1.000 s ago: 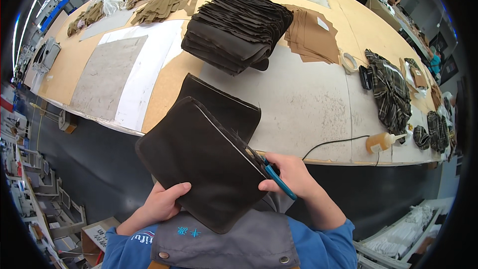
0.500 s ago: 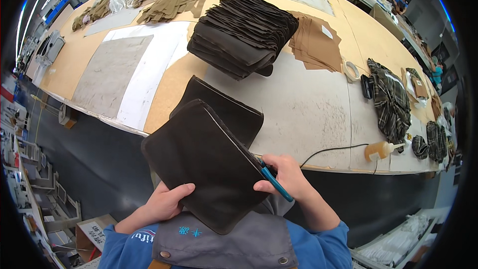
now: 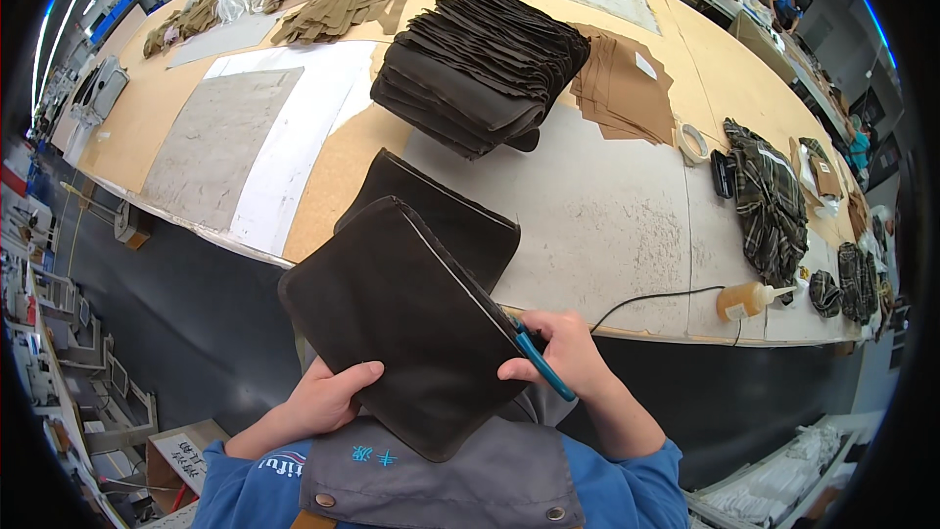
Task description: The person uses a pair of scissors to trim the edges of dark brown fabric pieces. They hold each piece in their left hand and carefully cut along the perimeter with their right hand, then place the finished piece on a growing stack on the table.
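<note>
A dark brown fabric panel (image 3: 401, 323) with rounded corners is held tilted in front of me, a pale line running along its right edge. At its lower left, my left hand (image 3: 338, 394) grips it, thumb on top and fingers hidden underneath. My right hand (image 3: 558, 358) is closed around teal-handled thread snips (image 3: 543, 364) at the right edge; the panel covers their blades. Behind the held panel, a second dark panel (image 3: 446, 211) lies on the table's near edge. Farther back stands a thick stack of dark panels (image 3: 480, 69).
Brown sheets (image 3: 622, 88) and a tape roll (image 3: 691, 142) lie right of the stack on the table (image 3: 333, 171). A glue bottle (image 3: 744, 302), a black cord (image 3: 651, 294) and plaid fabric (image 3: 769, 201) are at the right. Khaki pieces (image 3: 343, 5) lie at the far left.
My right hand and the snips have shifted very slightly at the panel's edge. The panel and my left hand stay in place.
</note>
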Demonstrator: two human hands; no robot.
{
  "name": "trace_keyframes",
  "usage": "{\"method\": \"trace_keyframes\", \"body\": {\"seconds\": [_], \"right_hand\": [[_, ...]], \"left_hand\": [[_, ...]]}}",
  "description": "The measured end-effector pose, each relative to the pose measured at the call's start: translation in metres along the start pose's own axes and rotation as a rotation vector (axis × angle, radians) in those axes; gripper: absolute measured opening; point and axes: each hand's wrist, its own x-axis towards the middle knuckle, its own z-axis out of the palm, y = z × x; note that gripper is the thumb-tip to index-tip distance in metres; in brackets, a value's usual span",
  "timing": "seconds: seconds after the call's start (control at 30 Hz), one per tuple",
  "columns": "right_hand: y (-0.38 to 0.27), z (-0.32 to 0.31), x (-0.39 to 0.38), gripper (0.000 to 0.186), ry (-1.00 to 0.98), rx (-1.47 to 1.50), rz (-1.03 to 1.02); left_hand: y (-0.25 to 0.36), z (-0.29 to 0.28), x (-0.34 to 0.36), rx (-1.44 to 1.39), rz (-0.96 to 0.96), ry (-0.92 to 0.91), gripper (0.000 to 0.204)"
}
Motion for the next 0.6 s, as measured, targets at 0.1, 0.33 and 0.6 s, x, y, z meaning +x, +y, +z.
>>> {"method": "trace_keyframes", "body": {"seconds": [0.1,0.33,0.6], "right_hand": [[0.003,0.001,-0.002,0.065,-0.012,0.009,0.010],[-0.010,-0.003,0.004,0.072,-0.040,0.006,0.033],[-0.017,-0.007,0.021,0.068,-0.062,-0.155,-0.018]], "left_hand": [[0.000,-0.002,0.001,-0.003,0.001,-0.012,0.039],[0.001,0.004,0.000,0.042,-0.007,0.017,0.037],[0.000,0.007,0.002,0.125,0.023,-0.033,0.034]]}}
